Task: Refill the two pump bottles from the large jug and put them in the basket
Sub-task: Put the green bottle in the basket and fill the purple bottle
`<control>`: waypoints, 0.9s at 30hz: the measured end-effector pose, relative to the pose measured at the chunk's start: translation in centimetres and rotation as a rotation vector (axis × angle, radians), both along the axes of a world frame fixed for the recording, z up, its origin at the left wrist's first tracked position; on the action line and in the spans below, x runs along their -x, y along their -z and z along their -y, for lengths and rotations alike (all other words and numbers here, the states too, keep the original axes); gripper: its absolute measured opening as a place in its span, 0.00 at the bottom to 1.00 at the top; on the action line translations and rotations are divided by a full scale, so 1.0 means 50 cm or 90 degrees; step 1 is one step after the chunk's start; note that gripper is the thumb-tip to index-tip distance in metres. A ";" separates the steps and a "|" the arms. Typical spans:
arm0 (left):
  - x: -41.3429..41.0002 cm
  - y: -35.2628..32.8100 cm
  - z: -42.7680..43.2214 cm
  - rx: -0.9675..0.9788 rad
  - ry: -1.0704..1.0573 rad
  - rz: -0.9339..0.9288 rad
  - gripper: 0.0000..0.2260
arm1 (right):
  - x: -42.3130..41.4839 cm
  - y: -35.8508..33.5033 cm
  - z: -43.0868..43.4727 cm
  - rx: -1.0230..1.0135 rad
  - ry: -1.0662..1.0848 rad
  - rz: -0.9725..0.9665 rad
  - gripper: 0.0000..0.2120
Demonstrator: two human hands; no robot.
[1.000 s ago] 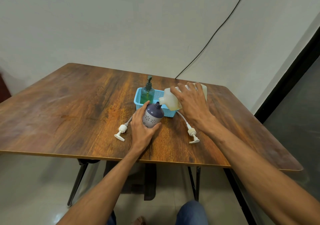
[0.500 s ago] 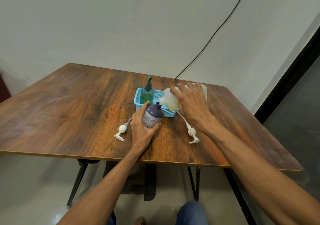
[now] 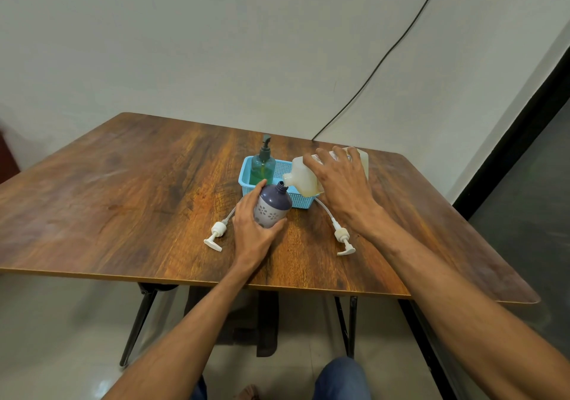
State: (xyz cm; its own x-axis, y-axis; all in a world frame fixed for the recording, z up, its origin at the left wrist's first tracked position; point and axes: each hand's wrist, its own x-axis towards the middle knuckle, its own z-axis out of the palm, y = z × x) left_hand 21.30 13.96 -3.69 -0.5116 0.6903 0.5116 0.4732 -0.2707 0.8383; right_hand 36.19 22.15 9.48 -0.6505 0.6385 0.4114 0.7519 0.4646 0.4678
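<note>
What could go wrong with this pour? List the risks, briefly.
1. The jug has its spout beside the purple bottle and its narrow neck; liquid may miss and run onto the table or into the basket.
2. Only the left hand steadies the bottle; a slip could tip it.
3. A loose pump lies close to the right hand gripping the jug; it might get knocked.

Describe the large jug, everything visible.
The large jug is translucent whitish plastic, with pale yellowish liquid showing in its lower side. It is tipped sideways above the blue basket, its neck pointing left toward the open neck of the purple bottle. The right hand grips it from above, covering much of a label with red print. No stream is visible; whether neck and bottle touch is unclear.
</note>
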 end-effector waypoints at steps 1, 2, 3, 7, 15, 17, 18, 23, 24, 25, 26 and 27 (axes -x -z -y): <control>0.000 0.000 0.000 0.001 -0.001 -0.002 0.40 | 0.000 0.000 0.000 0.002 -0.001 -0.002 0.36; -0.001 0.000 0.000 0.002 -0.001 -0.003 0.40 | 0.001 0.001 -0.001 0.003 -0.001 -0.002 0.36; -0.001 -0.001 0.001 0.003 -0.001 -0.003 0.40 | 0.001 0.001 -0.001 0.001 0.002 -0.001 0.36; -0.001 -0.002 0.002 0.002 0.001 -0.003 0.40 | 0.000 0.004 -0.002 -0.002 0.002 -0.004 0.36; -0.001 -0.002 0.003 0.007 -0.001 -0.005 0.40 | 0.000 -0.001 0.001 0.005 0.004 0.004 0.37; 0.000 -0.002 0.003 0.004 0.000 -0.004 0.40 | 0.000 -0.002 0.002 0.007 0.006 0.006 0.37; 0.000 -0.002 0.003 0.003 -0.001 -0.004 0.40 | 0.000 -0.002 0.003 0.007 0.008 0.008 0.37; -0.001 -0.002 0.004 0.000 0.001 -0.004 0.40 | 0.001 -0.006 0.006 0.005 0.012 0.016 0.37; -0.001 -0.002 0.004 0.000 0.001 -0.004 0.40 | 0.002 -0.007 0.006 0.006 0.014 0.016 0.37; -0.001 -0.003 0.005 -0.001 0.001 -0.004 0.40 | 0.002 -0.007 0.006 0.006 0.015 0.017 0.37; -0.002 -0.004 0.004 -0.001 0.002 -0.003 0.40 | 0.002 -0.007 0.007 0.004 0.015 0.018 0.37; -0.002 -0.004 0.004 -0.001 0.003 -0.002 0.40 | 0.002 -0.007 0.007 0.001 0.013 0.017 0.35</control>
